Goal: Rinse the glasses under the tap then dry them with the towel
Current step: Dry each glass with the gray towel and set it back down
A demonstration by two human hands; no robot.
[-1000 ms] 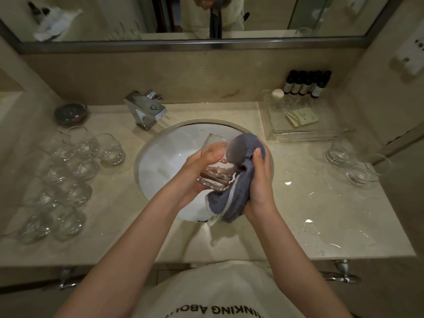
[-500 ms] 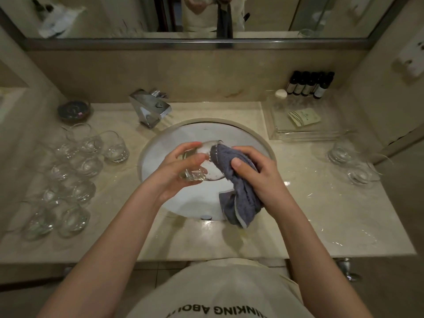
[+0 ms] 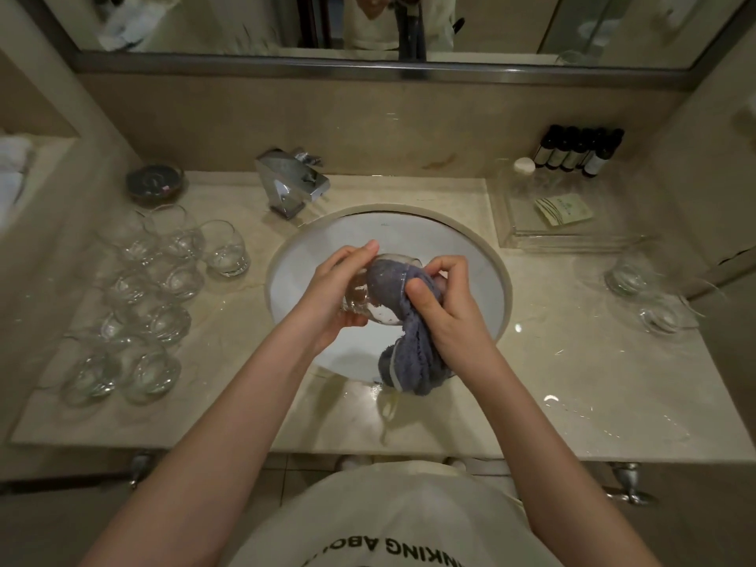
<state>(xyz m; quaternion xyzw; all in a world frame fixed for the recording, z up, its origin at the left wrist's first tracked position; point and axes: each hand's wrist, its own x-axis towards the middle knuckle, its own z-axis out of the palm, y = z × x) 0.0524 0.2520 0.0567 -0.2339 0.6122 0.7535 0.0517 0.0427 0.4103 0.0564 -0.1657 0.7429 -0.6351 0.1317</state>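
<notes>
Above the sink (image 3: 482, 280), the left hand (image 3: 327, 296) grips a tilted glass (image 3: 368, 308) while the right hand (image 3: 446, 304) clutches the towel (image 3: 413, 354), seemingly stuffed inside, at three o'clock.

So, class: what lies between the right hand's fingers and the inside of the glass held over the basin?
In the head view, the grey towel fills that gap: the right hand pushes it into the glass, which the left hand grips.

We stood in what looked like a hotel bathroom: a round white sink (image 3: 482, 280) sunk in a marble tabletop (image 3: 572, 382), a chrome tap (image 3: 292, 184), a wall mirror (image 3: 245, 22), small toiletry bottles (image 3: 577, 151) and rows of tumblers (image 3: 151, 292).
</notes>
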